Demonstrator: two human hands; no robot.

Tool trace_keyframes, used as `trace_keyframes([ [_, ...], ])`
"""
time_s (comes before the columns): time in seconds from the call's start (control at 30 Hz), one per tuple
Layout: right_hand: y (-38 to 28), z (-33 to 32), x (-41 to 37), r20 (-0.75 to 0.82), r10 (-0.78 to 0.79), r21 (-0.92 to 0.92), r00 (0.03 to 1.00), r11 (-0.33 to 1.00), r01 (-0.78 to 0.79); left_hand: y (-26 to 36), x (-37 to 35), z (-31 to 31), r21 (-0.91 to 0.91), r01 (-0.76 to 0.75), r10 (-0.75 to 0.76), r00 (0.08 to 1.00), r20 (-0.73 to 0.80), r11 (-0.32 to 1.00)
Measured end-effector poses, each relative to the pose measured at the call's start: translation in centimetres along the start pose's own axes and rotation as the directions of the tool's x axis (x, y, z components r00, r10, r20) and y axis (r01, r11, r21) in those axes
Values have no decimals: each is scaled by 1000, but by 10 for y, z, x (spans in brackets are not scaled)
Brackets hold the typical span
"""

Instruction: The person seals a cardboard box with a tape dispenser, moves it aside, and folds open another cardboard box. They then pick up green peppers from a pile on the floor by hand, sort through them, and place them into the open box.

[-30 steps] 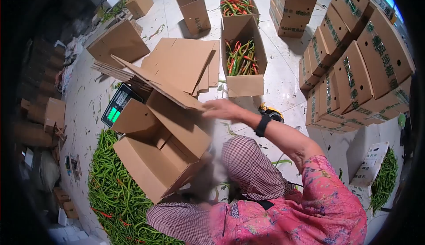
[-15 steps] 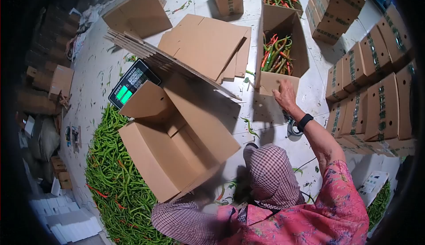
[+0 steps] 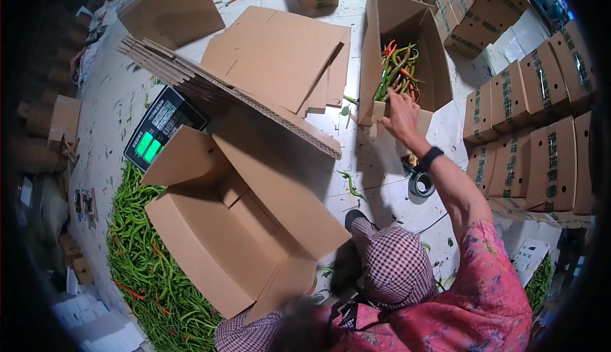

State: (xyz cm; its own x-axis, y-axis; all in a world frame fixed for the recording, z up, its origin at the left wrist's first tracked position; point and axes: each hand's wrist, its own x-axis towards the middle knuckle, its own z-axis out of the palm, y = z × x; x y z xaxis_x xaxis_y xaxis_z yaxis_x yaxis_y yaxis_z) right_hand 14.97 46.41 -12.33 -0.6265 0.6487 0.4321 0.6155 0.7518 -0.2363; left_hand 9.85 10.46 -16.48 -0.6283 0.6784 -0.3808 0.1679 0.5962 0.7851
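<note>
My right hand (image 3: 402, 120), with a dark band on its wrist, is at the near end of a tall open carton (image 3: 439, 72). Its fingers bend over the near end flap (image 3: 423, 122) and its thumb lies on the outer side. Just beyond the fingertips, red and green chili peppers (image 3: 400, 72) lie inside this carton. My left hand is out of sight; a checked sleeve (image 3: 248, 331) shows at the bottom beside an open carton (image 3: 254, 237) with nothing in it.
A large pile of green chilies (image 3: 153, 269) lies at left, by a scale (image 3: 159, 123) with a lit display. Flattened cardboard (image 3: 273, 53) leans and lies ahead. Stacked taped cartons (image 3: 547, 78) stand at right. A tape roll (image 3: 421, 185) is on the floor.
My right hand has moved slightly forward over the carton's end flap, closer to the peppers. The view has shifted, so the scale and the open carton sit farther left.
</note>
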Motion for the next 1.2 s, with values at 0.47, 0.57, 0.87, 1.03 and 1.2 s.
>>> trace_keyframes([
  [0.47,-20,-8,-101,402,-454,94,795,884,458,29,49,45,0,-85,84,989,124,996],
  [0.57,-34,1,-83,336,-505,197,795,863,465,37,62,57,5,-112,110,982,154,994],
  [0.87,-54,-31,-89,-12,-442,349,897,838,418,56,92,84,23,-181,172,962,211,983],
  [1.03,36,-27,-202,251,131,153,959,973,-173,65,100,94,22,-197,187,956,226,980],
  [1.2,112,-10,-261,350,380,-130,856,925,-357,67,95,92,39,-200,186,955,231,979],
])
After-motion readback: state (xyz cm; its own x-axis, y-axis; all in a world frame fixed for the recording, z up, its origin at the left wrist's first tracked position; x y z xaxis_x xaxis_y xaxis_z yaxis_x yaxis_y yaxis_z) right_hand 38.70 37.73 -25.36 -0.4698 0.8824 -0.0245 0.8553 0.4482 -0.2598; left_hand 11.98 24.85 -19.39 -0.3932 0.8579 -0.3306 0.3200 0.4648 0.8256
